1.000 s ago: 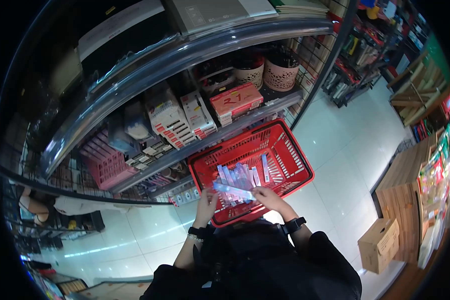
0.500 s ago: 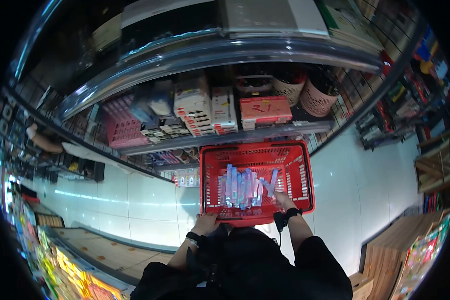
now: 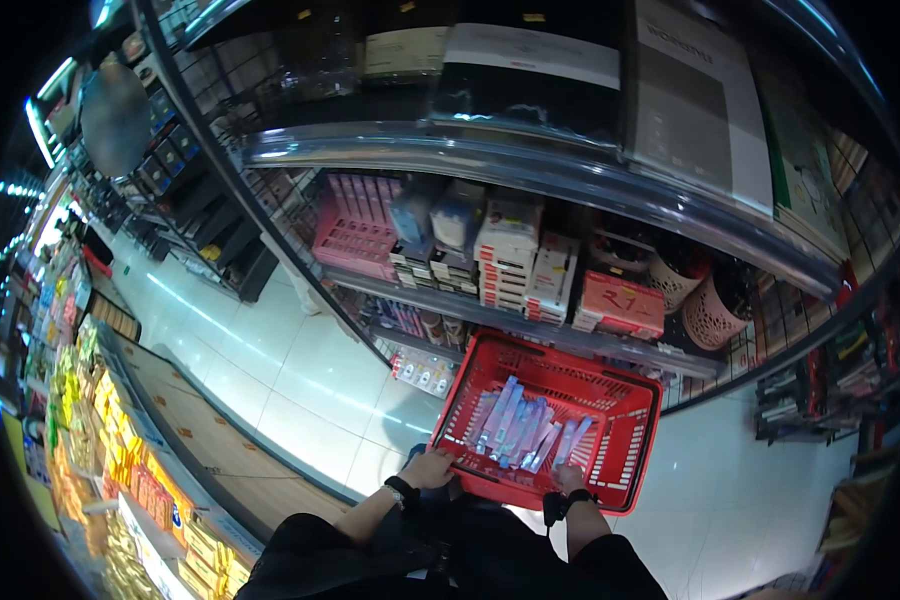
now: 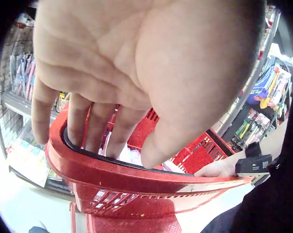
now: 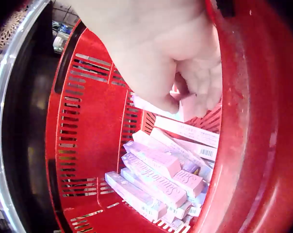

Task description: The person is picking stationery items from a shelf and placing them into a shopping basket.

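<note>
Hands [image 3: 428, 468], two, one red basket [image 3: 500, 488], many boxes [image 5: 158, 183]

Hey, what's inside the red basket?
A loose pile of slim pink and lilac boxes, plus the right hand pinching another box. Upper boxes partly cover lower ones, and whatever lies beneath the pile is hidden.

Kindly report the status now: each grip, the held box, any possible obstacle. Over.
Left grip touches basket rim. Right grip pinches one box, inside basket. Possible hindrance: other boxes, piled close by.
</note>
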`<state>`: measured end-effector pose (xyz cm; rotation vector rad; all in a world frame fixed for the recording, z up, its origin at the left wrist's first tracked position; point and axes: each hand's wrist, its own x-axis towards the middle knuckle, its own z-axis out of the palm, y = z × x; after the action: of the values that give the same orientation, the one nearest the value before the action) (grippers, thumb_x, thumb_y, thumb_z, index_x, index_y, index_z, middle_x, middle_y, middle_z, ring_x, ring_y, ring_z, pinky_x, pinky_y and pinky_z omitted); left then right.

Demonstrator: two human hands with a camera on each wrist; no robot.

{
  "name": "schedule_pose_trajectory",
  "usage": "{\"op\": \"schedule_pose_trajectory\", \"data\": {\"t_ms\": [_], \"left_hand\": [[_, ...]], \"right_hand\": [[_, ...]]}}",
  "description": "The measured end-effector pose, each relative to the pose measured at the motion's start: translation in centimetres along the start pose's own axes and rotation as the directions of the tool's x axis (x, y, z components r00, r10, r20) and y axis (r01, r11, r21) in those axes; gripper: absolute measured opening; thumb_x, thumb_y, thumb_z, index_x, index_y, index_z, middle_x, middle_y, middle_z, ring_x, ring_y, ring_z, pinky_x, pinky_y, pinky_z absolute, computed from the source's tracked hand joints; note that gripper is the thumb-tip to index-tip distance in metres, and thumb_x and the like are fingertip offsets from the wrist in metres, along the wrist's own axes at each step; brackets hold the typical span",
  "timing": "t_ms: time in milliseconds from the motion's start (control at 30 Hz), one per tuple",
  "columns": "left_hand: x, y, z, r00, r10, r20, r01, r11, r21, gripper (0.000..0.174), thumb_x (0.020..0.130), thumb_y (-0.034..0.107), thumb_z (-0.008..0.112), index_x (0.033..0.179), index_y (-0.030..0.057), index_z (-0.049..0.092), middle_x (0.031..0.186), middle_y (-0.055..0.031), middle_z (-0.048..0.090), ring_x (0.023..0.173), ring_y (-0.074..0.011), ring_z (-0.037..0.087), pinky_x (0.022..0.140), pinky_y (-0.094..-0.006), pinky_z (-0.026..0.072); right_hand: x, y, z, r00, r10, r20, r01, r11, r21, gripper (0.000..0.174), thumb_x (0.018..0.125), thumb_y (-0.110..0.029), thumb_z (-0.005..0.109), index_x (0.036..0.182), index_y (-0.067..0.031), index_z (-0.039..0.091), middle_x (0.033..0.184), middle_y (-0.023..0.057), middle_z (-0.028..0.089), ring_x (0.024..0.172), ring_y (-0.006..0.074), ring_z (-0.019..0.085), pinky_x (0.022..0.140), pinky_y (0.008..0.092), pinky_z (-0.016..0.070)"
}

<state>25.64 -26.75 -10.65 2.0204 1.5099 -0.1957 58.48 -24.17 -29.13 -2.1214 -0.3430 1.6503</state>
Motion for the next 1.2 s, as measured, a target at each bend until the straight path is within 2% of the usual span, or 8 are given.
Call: {"op": "schedule_pose_trajectory", "data": {"t_ms": [433,600,633,767,800,867,1067,1200], "left_hand": [[0.5,-1.1,2.1,0.998,0.042,-0.053,-0.041,0.999,0.030,0.036,0.072,0.026,0.052,0.102,0.0059,0.050,0.100,-0.0143,0.052,0.097,-0.0315,0.050,0.072,-0.0463,0.0444],[0.5,-0.4,1.8,0.999,0.009,-0.050,-0.007,1.000,0.024,0.036,0.071,0.026,0.053,0.101,0.0060,0.050,0.100,-0.0138,0.052,0.098,-0.0319,0.049,0.073,-0.0457,0.0447],[0.6,-0.3,1.8,0.999,-0.003,-0.034,0.004,0.999,0.035,0.037,0.071,0.026,0.054,0.101,0.0061,0.050,0.100,-0.0137,0.052,0.099,-0.0321,0.049,0.073,-0.0455,0.0448],[0.5,0.3,1.7,1.000,-0.014,-0.022,0.015,0.999,0.048,0.037,0.070,0.026,0.055,0.101,0.0067,0.051,0.102,-0.0130,0.051,0.101,-0.0314,0.047,0.075,-0.0454,0.0447],[0.6,0.3,1.9,0.999,-0.009,-0.046,0.012,0.998,0.064,0.037,0.070,0.026,0.055,0.102,0.0069,0.051,0.104,-0.0127,0.051,0.102,-0.0308,0.047,0.075,-0.0454,0.0446],[0.6,0.4,2.2,0.998,0.002,-0.065,0.003,0.997,0.077,0.037,0.070,0.025,0.055,0.103,0.0071,0.051,0.105,-0.0124,0.050,0.103,-0.0303,0.046,0.076,-0.0455,0.0444],[2.7,0.2,1.3,0.998,0.041,0.037,-0.045,0.993,0.109,0.036,0.069,0.021,0.054,0.102,0.0060,0.054,0.107,-0.0144,0.051,0.102,-0.0306,0.048,0.079,-0.0452,0.0436],[4.9,-0.9,-0.3,0.954,0.149,0.261,-0.157,0.988,0.010,0.028,0.069,0.021,0.053,0.088,0.0020,0.060,0.087,-0.0179,0.060,0.083,-0.0328,0.058,0.075,-0.0407,0.0462]], "right_hand": [[-2.4,-1.2,-1.3,0.941,-0.043,0.335,0.099,0.984,-0.151,0.013,0.075,-0.016,0.056,0.081,-0.0045,0.056,0.065,0.0031,0.055,0.051,0.0134,0.050,0.044,0.0245,0.0385],[0.0,-0.2,-2.0,0.810,-0.045,0.584,0.085,0.996,-0.040,0.014,0.080,-0.016,0.047,0.067,-0.0106,0.047,0.053,-0.0025,0.040,0.046,0.0118,0.044,0.040,0.0242,0.0349],[4.8,1.9,-2.4,0.612,-0.100,0.785,0.288,0.952,-0.102,0.014,0.079,-0.019,0.049,0.070,-0.0082,0.051,0.053,-0.0006,0.043,0.045,0.0132,0.045,0.039,0.0250,0.0354],[-0.3,-0.5,-0.2,0.875,-0.150,0.460,0.422,0.704,-0.571,0.021,0.075,-0.020,0.055,0.085,-0.0024,0.060,0.069,0.0119,0.059,0.058,0.0172,0.056,0.050,0.0290,0.0441],[-2.1,-1.4,0.0,0.876,-0.151,0.459,0.421,0.703,-0.573,0.021,0.075,-0.020,0.055,0.085,-0.0024,0.060,0.069,0.0119,0.059,0.058,0.0172,0.056,0.050,0.0290,0.0441],[-4.3,-1.8,0.4,0.708,-0.381,0.595,0.699,0.254,-0.669,0.028,0.074,-0.026,0.049,0.087,-0.0059,0.062,0.083,0.0157,0.062,0.077,0.0275,0.060,0.069,0.0357,0.0466],[-9.5,-1.4,0.9,0.703,-0.439,0.560,0.671,0.145,-0.727,0.033,0.079,-0.031,0.050,0.097,-0.0049,0.059,0.093,0.0172,0.060,0.088,0.0286,0.057,0.077,0.0357,0.0447],[-13.2,-2.7,0.8,0.789,-0.338,0.513,0.610,0.332,-0.720,0.047,0.078,-0.044,0.049,0.099,-0.0028,0.057,0.096,0.0182,0.059,0.092,0.0295,0.056,0.079,0.0351,0.0438]]}}
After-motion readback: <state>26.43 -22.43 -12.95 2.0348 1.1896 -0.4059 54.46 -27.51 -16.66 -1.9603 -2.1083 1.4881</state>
